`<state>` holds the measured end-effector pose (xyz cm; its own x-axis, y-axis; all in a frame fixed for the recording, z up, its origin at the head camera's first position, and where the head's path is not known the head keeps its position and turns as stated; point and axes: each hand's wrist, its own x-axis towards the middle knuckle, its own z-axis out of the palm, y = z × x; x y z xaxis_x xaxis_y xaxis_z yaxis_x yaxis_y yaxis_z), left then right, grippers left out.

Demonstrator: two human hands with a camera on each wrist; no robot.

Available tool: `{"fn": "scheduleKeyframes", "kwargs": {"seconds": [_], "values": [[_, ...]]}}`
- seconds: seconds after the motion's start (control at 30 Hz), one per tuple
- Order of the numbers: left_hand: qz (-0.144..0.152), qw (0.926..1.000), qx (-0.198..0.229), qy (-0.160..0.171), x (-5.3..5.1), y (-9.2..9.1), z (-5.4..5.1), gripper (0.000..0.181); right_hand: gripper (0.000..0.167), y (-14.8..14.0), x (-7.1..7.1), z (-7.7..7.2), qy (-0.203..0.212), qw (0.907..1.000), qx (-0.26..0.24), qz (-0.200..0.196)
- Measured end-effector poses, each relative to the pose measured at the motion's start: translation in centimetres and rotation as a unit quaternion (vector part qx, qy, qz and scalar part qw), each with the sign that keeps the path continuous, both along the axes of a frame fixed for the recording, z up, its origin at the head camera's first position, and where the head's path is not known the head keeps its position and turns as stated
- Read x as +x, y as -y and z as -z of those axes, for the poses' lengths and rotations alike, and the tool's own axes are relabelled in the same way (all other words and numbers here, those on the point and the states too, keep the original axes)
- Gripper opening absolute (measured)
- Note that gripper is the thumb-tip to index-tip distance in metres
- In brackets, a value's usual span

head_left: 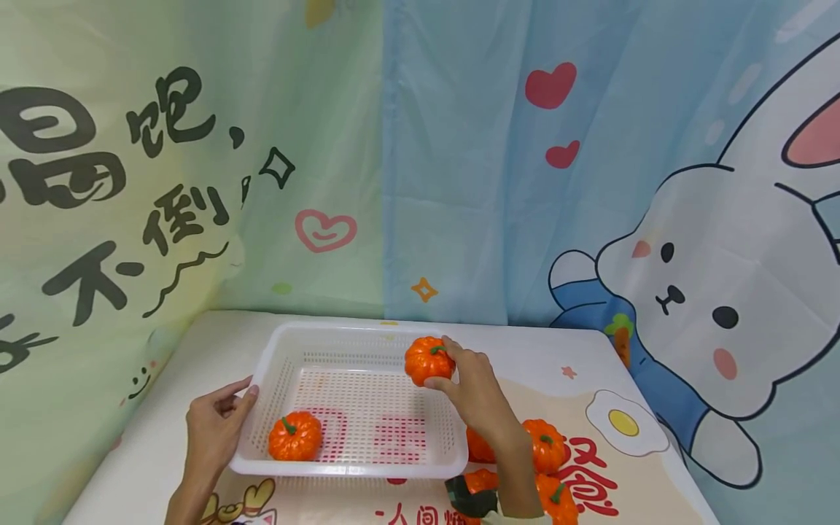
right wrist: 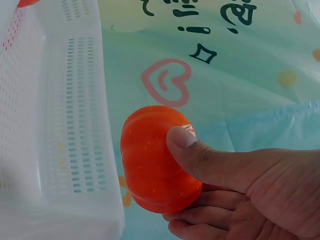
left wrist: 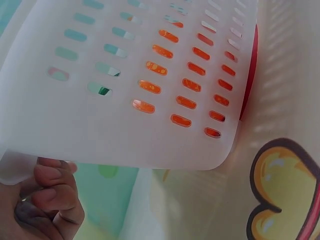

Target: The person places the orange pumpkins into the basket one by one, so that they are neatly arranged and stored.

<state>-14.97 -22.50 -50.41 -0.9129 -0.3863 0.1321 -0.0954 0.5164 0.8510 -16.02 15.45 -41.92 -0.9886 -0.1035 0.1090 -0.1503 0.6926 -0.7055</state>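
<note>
My right hand [head_left: 477,390] pinches a small orange pumpkin [head_left: 429,360] between thumb and fingers, above the right back part of a white perforated basket [head_left: 351,471]. In the right wrist view the pumpkin [right wrist: 156,160] shows beside the basket wall [right wrist: 82,120], the thumb on its side. Another pumpkin [head_left: 295,436] lies in the basket's front left corner; its orange shows through the slots in the left wrist view. My left hand [head_left: 215,430] grips the basket's left rim, its fingers [left wrist: 55,192] curled beneath the edge.
Several more pumpkins [head_left: 546,446] lie on the table right of the basket, partly hidden by my right forearm. A dark green object [head_left: 471,499] is among them. Behind the printed tabletop [head_left: 630,467] hangs a curtain [head_left: 453,160] with a cartoon rabbit.
</note>
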Motion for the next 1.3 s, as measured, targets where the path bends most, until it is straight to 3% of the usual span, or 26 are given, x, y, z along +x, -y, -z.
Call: {"fn": "scheduleKeyframes", "kwargs": {"seconds": [0.67,1.3], "values": [[0.010,0.9999,0.004,-0.009,0.1,-0.1,-0.2,0.037,0.074,2.7,-1.4,0.7,-0.025,0.9978,-0.005,-0.061],[0.012,0.9999,0.003,-0.012,0.2,-0.1,-0.2,0.036,0.074,5.3,-2.1,0.8,-0.021,0.9944,-0.007,-0.104]]}}
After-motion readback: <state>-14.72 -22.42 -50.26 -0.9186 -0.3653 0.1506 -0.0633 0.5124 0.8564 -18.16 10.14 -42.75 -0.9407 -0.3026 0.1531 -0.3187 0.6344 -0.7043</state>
